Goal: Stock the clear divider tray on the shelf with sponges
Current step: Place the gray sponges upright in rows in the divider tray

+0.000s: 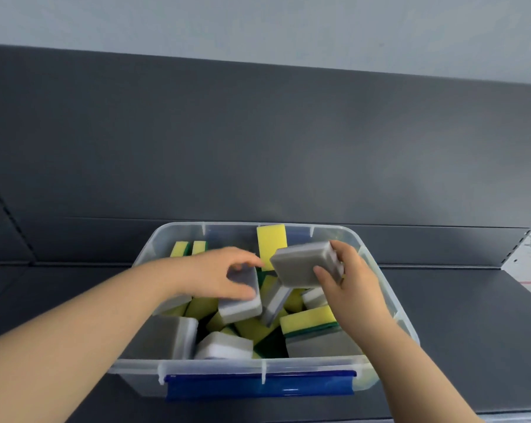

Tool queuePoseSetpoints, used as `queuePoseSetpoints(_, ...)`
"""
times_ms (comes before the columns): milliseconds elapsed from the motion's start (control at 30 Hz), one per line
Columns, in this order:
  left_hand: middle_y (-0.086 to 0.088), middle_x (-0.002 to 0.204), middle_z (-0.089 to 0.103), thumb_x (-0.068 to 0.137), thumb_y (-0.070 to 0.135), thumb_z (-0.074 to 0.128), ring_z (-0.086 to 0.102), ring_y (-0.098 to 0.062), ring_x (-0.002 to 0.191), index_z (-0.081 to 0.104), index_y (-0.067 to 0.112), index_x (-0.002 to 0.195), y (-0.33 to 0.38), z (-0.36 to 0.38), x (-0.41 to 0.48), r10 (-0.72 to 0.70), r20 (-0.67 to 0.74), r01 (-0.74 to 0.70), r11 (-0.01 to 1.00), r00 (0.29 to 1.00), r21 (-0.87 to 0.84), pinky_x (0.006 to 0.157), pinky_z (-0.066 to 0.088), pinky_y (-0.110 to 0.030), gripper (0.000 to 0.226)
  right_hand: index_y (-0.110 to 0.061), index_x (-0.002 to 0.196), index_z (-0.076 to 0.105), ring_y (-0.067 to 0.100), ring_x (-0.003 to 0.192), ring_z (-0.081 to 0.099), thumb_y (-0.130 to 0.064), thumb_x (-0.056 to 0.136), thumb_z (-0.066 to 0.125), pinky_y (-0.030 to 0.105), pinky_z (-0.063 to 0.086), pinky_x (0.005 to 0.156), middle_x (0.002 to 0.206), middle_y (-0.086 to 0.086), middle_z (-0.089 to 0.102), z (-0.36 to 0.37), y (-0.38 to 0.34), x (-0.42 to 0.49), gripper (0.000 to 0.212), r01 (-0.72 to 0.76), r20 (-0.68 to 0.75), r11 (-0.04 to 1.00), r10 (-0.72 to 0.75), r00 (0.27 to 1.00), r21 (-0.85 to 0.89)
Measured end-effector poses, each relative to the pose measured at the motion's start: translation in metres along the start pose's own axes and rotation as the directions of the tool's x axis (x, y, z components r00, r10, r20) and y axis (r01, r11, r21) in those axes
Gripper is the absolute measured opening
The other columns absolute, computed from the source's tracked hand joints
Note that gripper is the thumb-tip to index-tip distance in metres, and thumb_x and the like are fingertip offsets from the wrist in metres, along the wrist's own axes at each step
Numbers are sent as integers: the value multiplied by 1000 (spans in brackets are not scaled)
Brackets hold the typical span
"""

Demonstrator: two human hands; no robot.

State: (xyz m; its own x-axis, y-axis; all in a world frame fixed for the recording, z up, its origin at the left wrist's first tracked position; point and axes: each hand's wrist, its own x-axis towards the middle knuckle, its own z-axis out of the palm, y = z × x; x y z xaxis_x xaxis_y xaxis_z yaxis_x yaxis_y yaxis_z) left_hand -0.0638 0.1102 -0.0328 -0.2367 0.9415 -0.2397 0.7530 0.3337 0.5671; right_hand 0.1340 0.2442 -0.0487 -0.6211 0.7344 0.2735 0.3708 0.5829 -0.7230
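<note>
A clear plastic bin (389, 300) with a blue front clip (258, 387) stands on the dark shelf, filled with several loose sponges, grey-and-white ones and yellow-and-green ones (308, 320). My right hand (349, 282) grips a grey sponge (301, 264) and holds it lifted above the bin's middle. My left hand (224, 274) curls over a grey-and-white sponge (243, 306) lying on top of the pile. One yellow sponge (270, 242) stands upright against the bin's back wall. No clear divider tray is in sight.
The dark grey shelf board (456, 331) runs left and right of the bin, with a dark back panel (258, 148) behind it. A slotted upright (530, 236) and a pale wall stand at the far right edge.
</note>
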Motion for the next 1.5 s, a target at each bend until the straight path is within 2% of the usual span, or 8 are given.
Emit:
queuePoseSetpoints(100,22,149,9,71,59,68,11,-7,137,11,42,145,5,6,-4,-63,198,-11,936,978,352,112,19,-33,95,-24,131,41,6,102,43,-23,90,57,21,35,84,111,-13,45,-1,4,-1,43,-12,-2,1000,12,1000,6)
queuePoseSetpoints(200,12,146,26,75,48,68,29,-10,130,24,37,142,5,19,2,20,-13,-13,921,1000,390,106,30,-27,80,-25,130,42,8,103,46,-23,90,57,22,36,84,115,-12,49,-2,7,-1,43,-22,-2,1000,22,1000,16)
queuePoseSetpoints(367,12,113,57,80,36,63,54,-8,96,48,32,120,2,-2,9,20,-490,-2,999,872,38,79,44,-25,43,-24,131,42,8,102,47,-22,90,57,22,37,83,117,-11,51,-11,7,-2,44,-16,-51,1000,17,999,20)
queuePoseSetpoints(533,4,95,63,91,36,54,55,-10,71,58,32,108,9,-30,1,-51,-447,-163,889,893,-427,63,48,-28,18,-27,134,42,6,100,48,-26,90,57,20,36,82,113,-15,49,-19,-1,-4,47,22,-80,998,-18,997,53)
queuePoseSetpoints(733,8,112,55,92,23,54,59,-9,83,45,35,127,16,-25,-6,-11,-472,-211,885,882,-415,63,53,-21,38,-27,135,43,3,93,45,-26,90,56,-3,33,70,111,-13,47,-22,-6,-12,46,82,-104,997,-83,991,-15)
queuePoseSetpoints(1000,13,105,58,84,21,67,57,2,92,53,40,114,20,-17,-16,58,-453,-236,908,890,-346,71,46,-12,38,-29,124,51,-6,93,49,-21,89,58,-3,33,69,106,-16,53,-12,-7,-17,37,87,-70,994,-82,994,73)
queuePoseSetpoints(1300,22,107,62,65,45,74,61,-4,98,52,54,113,11,-12,-67,20,-691,-217,956,723,-199,84,51,-30,53,-45,116,40,1,98,51,-30,82,64,7,38,74,105,-20,51,8,-1,-32,44,94,-109,988,-81,991,121)
queuePoseSetpoints(1500,24,114,59,64,49,72,58,-3,105,47,58,116,-16,-18,-130,-11,-834,-142,984,552,-108,86,50,-33,58,-41,109,53,3,91,60,-39,79,65,14,47,71,102,-13,62,14,-42,-46,32,109,-186,939,-49,981,328)
